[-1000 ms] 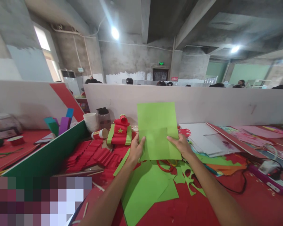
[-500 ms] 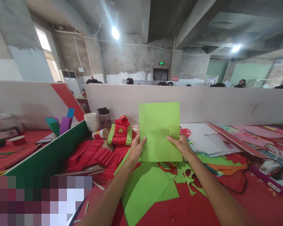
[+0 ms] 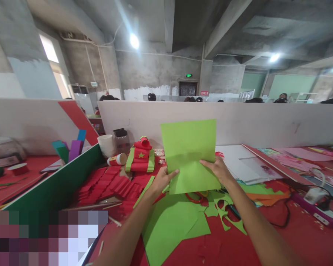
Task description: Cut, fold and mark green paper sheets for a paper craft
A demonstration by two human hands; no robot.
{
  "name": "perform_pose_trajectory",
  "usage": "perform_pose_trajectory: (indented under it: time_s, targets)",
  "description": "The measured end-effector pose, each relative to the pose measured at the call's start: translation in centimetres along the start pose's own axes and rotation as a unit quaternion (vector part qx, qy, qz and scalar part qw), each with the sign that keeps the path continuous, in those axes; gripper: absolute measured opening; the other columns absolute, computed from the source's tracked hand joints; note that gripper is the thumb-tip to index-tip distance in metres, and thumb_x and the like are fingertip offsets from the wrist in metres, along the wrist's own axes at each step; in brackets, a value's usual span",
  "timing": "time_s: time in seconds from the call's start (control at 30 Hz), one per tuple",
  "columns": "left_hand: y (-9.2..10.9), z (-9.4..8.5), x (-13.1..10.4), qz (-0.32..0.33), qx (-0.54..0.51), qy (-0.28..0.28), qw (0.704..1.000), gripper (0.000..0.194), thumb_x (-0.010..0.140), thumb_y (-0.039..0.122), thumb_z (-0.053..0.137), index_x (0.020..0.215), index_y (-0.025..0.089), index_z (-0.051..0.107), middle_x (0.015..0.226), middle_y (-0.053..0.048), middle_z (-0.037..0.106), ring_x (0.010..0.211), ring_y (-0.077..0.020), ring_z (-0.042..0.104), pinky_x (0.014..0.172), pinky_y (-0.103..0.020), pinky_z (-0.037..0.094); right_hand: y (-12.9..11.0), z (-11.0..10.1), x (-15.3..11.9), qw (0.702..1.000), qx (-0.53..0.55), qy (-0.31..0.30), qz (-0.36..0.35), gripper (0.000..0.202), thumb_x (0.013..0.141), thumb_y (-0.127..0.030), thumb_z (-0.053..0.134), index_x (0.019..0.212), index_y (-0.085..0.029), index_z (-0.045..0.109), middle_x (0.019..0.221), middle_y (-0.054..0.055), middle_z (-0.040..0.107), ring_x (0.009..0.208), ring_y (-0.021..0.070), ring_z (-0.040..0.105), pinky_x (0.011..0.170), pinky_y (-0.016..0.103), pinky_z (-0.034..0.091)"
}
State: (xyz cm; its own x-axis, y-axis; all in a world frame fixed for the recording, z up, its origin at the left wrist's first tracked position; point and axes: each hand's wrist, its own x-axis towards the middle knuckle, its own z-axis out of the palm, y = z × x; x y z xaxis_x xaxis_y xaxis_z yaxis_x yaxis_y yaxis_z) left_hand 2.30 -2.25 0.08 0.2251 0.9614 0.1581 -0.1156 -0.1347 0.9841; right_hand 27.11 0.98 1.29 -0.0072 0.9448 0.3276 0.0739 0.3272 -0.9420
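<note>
From over here, the bright green rectangular paper sheet (image 3: 189,142) looks wider than it did a moment ago and sits slightly askew, its lower right corner raised above the lower left. The bare left hand (image 3: 161,180) has slid its thumb further in across the face; the bare right hand (image 3: 219,170) still has the other side.

Around them, from the left, there's a long dark green board (image 3: 58,184), a stack of white paper cups (image 3: 106,145), rows of folded red paper strips (image 3: 105,183) and a red paper model with green edges and a star (image 3: 141,159). Loose green paper pieces (image 3: 169,221) lie on the red tabletop (image 3: 224,251), and orange-red scissor handles (image 3: 194,198) poke out below the held sheet, which hides part of them. White sheets (image 3: 246,166) and a purple power strip (image 3: 315,210) are off to the right.

Left hand: clamped on the lower left edge, thumb in front. Right hand: clamped on the right edge, thumb pointing inward. Both forearms reach forward over the table, holding the sheet up.
</note>
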Motion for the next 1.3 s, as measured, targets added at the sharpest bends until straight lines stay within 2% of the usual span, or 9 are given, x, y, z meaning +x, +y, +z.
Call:
perform_pose_trajectory:
  time_s: [0.2, 0.33, 0.43, 0.67, 0.8, 0.93, 1.07, 1.17, 1.3]
  targets:
    - [1.2, 0.6, -0.8, -0.056, -0.052, 0.033, 0.997, 0.028, 0.072, 0.031, 0.080, 0.086, 0.010, 0.067, 0.074, -0.008, 0.071, 0.070, -0.0192, 0.068, 0.065, -0.027, 0.055, 0.1, -0.2, 0.2, 0.999, -0.001, 0.003, 0.038, 0.043, 0.065, -0.038, 0.081, 0.101, -0.015, 0.073, 0.100, 0.012, 0.076, 0.088, 0.0301, 0.073, 0.076, 0.040, 0.060]
    - [1.9, 1.4, -1.4, -0.089, -0.104, 0.045, 0.990, 0.033, 0.072, 0.023, 0.079, 0.100, 0.011, 0.065, 0.089, -0.012, 0.074, 0.080, -0.0224, 0.070, 0.074, -0.031, 0.057, 0.3, 0.0, 0.3, 1.000, -0.004, 0.000, 0.016, 0.045, 0.063, -0.039, 0.082, 0.100, -0.014, 0.074, 0.102, 0.012, 0.075, 0.093, 0.0310, 0.072, 0.080, 0.041, 0.059]
    - [2.2, 1.7, -1.7, -0.099, -0.091, 0.054, 0.989, 0.041, 0.072, 0.025, 0.080, 0.107, 0.013, 0.064, 0.100, -0.014, 0.074, 0.089, -0.0264, 0.071, 0.078, -0.035, 0.057, 0.3, 0.1, 0.3, 1.000, -0.004, -0.008, -0.005, 0.047, 0.064, -0.040, 0.082, 0.103, -0.014, 0.073, 0.105, 0.012, 0.074, 0.097, 0.0309, 0.071, 0.084, 0.041, 0.058]
    - [1.8, 1.3, -1.5, -0.037, -0.001, 0.031, 0.999, 0.047, 0.073, 0.035, 0.078, 0.113, 0.013, 0.066, 0.119, -0.016, 0.068, 0.110, -0.0305, 0.064, 0.095, -0.040, 0.050, 0.4, -0.1, 0.3, 1.000, -0.022, -0.013, 0.003, 0.048, 0.066, -0.041, 0.081, 0.105, -0.014, 0.072, 0.103, 0.013, 0.075, 0.096, 0.0310, 0.071, 0.083, 0.042, 0.058]
    - [1.4, 1.0, -1.1, -0.005, 0.035, 0.017, 0.999, 0.047, 0.074, 0.038, 0.077, 0.112, 0.013, 0.068, 0.115, -0.016, 0.070, 0.112, -0.0313, 0.063, 0.100, -0.043, 0.047, 0.4, -0.1, 0.3, 1.000, -0.018, -0.014, -0.011, 0.047, 0.067, -0.040, 0.080, 0.106, -0.015, 0.071, 0.105, 0.012, 0.074, 0.096, 0.0306, 0.071, 0.083, 0.042, 0.058]
    - [1.0, 0.8, -0.7, 0.019, 0.059, 0.000, 0.998, 0.040, 0.074, 0.040, 0.075, 0.105, 0.015, 0.070, 0.109, -0.013, 0.073, 0.112, -0.0305, 0.063, 0.099, -0.042, 0.047, 0.6, -0.1, 0.3, 0.999, -0.037, -0.004, -0.019, 0.049, 0.068, -0.042, 0.080, 0.108, -0.016, 0.070, 0.108, 0.012, 0.073, 0.096, 0.0298, 0.071, 0.086, 0.044, 0.056]
    - [0.3, 0.5, -0.4, 0.017, 0.099, -0.012, 0.995, 0.040, 0.077, 0.042, 0.072, 0.108, 0.017, 0.070, 0.117, -0.010, 0.070, 0.112, -0.0293, 0.063, 0.100, -0.041, 0.047, 0.9, -0.2, 0.3, 0.997, -0.069, 0.023, -0.004, 0.051, 0.066, -0.043, 0.081, 0.107, -0.016, 0.070, 0.107, 0.012, 0.074, 0.095, 0.0293, 0.071, 0.085, 0.044, 0.056]
    - [-0.1, 0.2, -0.1, 0.006, 0.104, -0.006, 0.994, 0.041, 0.077, 0.042, 0.072, 0.110, 0.018, 0.069, 0.116, -0.011, 0.071, 0.110, -0.0288, 0.065, 0.100, -0.041, 0.047, 0.9, 0.0, 0.4, 0.999, -0.048, 0.007, -0.001, 0.050, 0.065, -0.041, 0.081, 0.107, -0.016, 0.069, 0.106, 0.012, 0.074, 0.093, 0.0290, 0.071, 0.082, 0.042, 0.057]
    - [-0.6, -0.5, 0.5, -0.002, 0.059, 0.030, 0.998, 0.036, 0.074, 0.038, 0.076, 0.103, 0.016, 0.071, 0.112, -0.013, 0.072, 0.109, -0.0285, 0.066, 0.099, -0.040, 0.049, 0.9, 0.0, 0.8, 1.000, 0.009, -0.011, 0.002, 0.045, 0.068, -0.040, 0.078, 0.105, -0.016, 0.069, 0.103, 0.012, 0.075, 0.088, 0.0266, 0.072, 0.075, 0.036, 0.058]
